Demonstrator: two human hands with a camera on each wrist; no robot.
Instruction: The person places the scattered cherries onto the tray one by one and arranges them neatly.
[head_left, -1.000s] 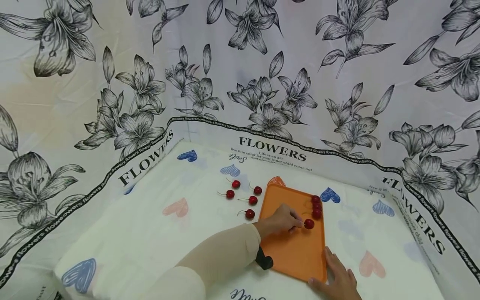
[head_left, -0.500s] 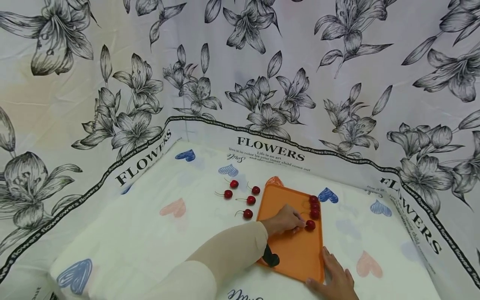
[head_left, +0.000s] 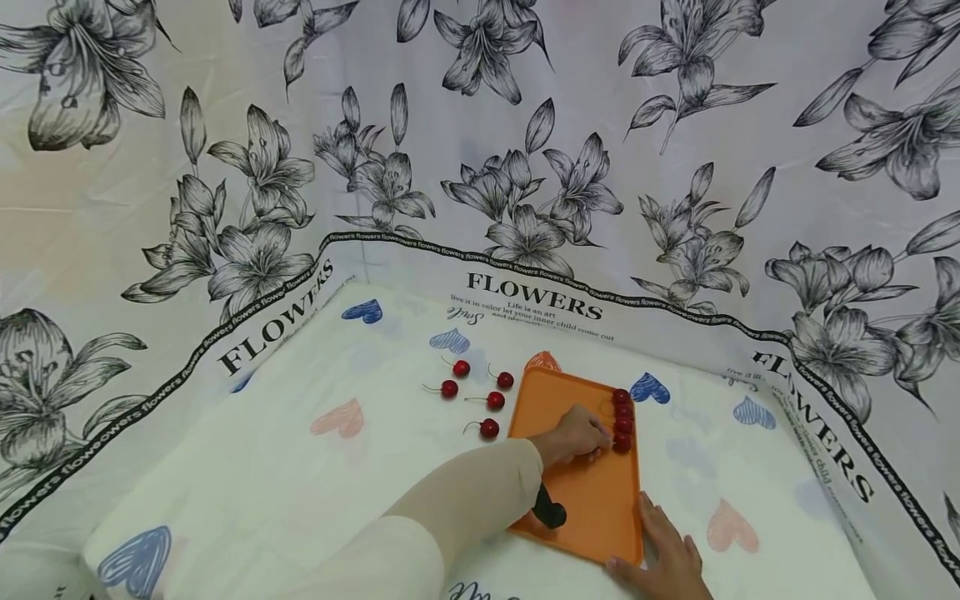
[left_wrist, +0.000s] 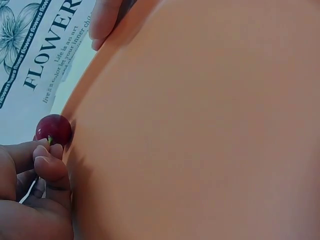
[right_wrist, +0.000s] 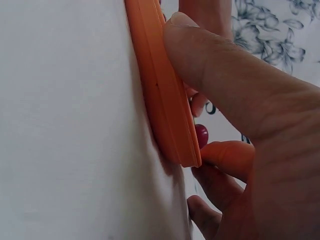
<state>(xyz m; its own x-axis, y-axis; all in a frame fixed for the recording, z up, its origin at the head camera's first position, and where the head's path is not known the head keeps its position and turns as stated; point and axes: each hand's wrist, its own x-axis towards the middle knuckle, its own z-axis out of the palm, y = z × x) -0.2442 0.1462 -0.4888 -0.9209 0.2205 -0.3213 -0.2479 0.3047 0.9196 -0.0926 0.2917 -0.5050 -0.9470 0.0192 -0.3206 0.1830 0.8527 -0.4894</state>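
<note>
My left hand [head_left: 579, 433] reaches over the orange tray [head_left: 596, 508] and pinches a red cherry [left_wrist: 53, 129] by its stem between thumb and fingertip. In the head view this cherry sits at the near end of a short row of cherries [head_left: 622, 411] along the tray's right rim, close against its neighbour. Their thin stems point left. My right hand [head_left: 663, 554] holds the tray's near right corner, its thumb [right_wrist: 200, 50] on the near rim and its fingers along the right side.
Several loose cherries [head_left: 489, 428] with stems lie on the white heart-print cloth [head_left: 262, 467] left of the tray. A black wrist-worn piece [head_left: 550, 510] hangs under the left sleeve [head_left: 465, 492], over the tray. Flower-print fabric [head_left: 525, 167] rises behind.
My left hand has brought the pinched cherry up to the row at the right rim, closing the gap to its neighbour. The right hand stays at the corner. The whole view shifts slightly left.
</note>
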